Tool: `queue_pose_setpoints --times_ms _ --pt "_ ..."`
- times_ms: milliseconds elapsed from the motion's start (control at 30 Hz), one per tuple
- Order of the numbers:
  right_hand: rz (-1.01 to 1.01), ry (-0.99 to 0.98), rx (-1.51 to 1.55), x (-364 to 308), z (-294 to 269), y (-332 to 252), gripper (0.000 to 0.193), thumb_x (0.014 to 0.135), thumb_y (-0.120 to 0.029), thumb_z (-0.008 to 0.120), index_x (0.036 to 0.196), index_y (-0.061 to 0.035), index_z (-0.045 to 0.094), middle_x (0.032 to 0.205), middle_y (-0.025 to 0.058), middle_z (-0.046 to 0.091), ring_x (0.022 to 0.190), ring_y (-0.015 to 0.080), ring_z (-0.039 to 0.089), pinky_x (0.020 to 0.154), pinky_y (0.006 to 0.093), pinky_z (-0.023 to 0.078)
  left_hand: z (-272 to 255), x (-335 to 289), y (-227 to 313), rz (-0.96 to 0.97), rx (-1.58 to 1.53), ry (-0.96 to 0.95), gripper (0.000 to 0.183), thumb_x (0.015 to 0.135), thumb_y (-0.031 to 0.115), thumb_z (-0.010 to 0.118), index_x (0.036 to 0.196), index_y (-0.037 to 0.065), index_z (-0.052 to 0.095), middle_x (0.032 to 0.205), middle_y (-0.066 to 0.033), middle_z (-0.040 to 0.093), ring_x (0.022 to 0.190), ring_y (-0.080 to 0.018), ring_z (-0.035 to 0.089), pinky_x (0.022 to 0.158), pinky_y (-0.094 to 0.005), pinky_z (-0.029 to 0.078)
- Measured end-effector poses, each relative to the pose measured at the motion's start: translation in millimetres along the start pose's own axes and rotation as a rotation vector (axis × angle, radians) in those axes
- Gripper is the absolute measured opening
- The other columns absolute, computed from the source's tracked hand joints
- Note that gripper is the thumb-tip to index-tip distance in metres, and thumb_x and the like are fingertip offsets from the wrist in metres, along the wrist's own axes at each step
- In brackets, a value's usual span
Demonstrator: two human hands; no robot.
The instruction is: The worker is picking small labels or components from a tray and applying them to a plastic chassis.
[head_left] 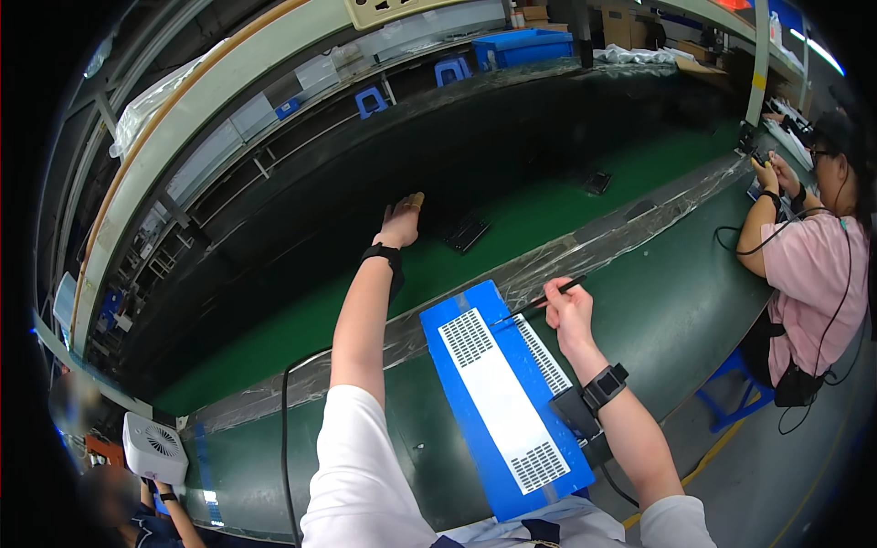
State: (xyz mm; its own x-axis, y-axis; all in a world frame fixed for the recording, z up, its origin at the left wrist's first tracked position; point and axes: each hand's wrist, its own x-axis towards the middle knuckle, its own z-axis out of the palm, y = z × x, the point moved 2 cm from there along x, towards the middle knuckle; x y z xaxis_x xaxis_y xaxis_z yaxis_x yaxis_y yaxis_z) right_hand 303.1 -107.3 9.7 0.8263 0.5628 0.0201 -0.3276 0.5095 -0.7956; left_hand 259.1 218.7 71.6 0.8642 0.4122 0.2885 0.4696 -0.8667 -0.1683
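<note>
My left hand (402,222) reaches out over the green belt with its fingers stretched out, holding nothing that I can see. Yellowish covers show on its fingertips. Just to its right, a flat black rectangular part (468,234) lies on the belt. My right hand (570,315) is closed around slim black tweezers (525,310), their tip pointing left over a blue board (475,294). On that board lies a white sheet (498,395) with rows of small dark pieces at both ends. A narrower strip (541,354) of similar pieces lies beside it, partly hidden by my right arm.
Another black part (598,183) lies farther right on the belt (301,352). A co-worker in a pink shirt (818,251) handles something small at the right. A white fan (155,447) stands at the lower left, near another person. A black cable (285,438) crosses the green bench (411,447).
</note>
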Motion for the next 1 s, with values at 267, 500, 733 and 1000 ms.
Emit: queue_pose_setpoints --times_ms 267,500,733,1000 --pt "0.0 -0.024 -0.053 -0.7 -0.6 8.7 0.008 0.079 -0.011 0.052 0.077 -0.0038 0.048 0.058 0.006 0.051 0.036 0.004 0.032 0.033 0.0188 0.021 15.8 -47.0 -8.4 0.098 0.384 0.001 0.062 0.062 0.012 0.06 0.119 0.006 0.034 0.077 -0.0063 0.057 0.08 -0.0211 0.053 0.069 -0.0342 0.038" --pt "-0.118 0.021 0.064 -5.0 8.4 -11.9 0.01 0.078 -0.012 0.054 0.078 -0.0023 0.051 0.05 0.0035 0.046 0.035 0.0048 0.031 0.032 0.0197 0.02 -79.0 -175.0 21.3 0.142 0.284 0.311 0.018 0.065 0.008 0.054 0.083 0.009 0.055 0.07 -0.0058 0.051 0.07 -0.0204 0.049 0.06 -0.0307 0.038" --pt "-0.059 -0.049 0.095 -32.3 30.6 -97.4 0.01 0.081 -0.014 0.049 0.074 -0.008 0.046 0.066 0.0095 0.051 0.037 0.0023 0.025 0.035 0.0165 0.02 -158.2 -319.2 89.7 -0.019 -0.109 0.375 0.014 0.065 0.01 0.058 0.078 0.004 0.055 0.07 -0.0099 0.049 0.065 -0.0242 0.05 0.054 -0.033 0.04" --pt "0.188 -0.183 -0.069 -131.8 63.0 -67.0 0.011 0.081 -0.014 0.05 0.08 -0.0029 0.048 0.063 0.0073 0.053 0.036 0.0017 0.026 0.035 0.0164 0.021 -148.3 -408.1 152.5 -0.105 -0.32 0.152 0.026 0.063 0.008 0.06 0.088 0.004 0.055 0.069 -0.0095 0.049 0.065 -0.0238 0.051 0.055 -0.0313 0.042"
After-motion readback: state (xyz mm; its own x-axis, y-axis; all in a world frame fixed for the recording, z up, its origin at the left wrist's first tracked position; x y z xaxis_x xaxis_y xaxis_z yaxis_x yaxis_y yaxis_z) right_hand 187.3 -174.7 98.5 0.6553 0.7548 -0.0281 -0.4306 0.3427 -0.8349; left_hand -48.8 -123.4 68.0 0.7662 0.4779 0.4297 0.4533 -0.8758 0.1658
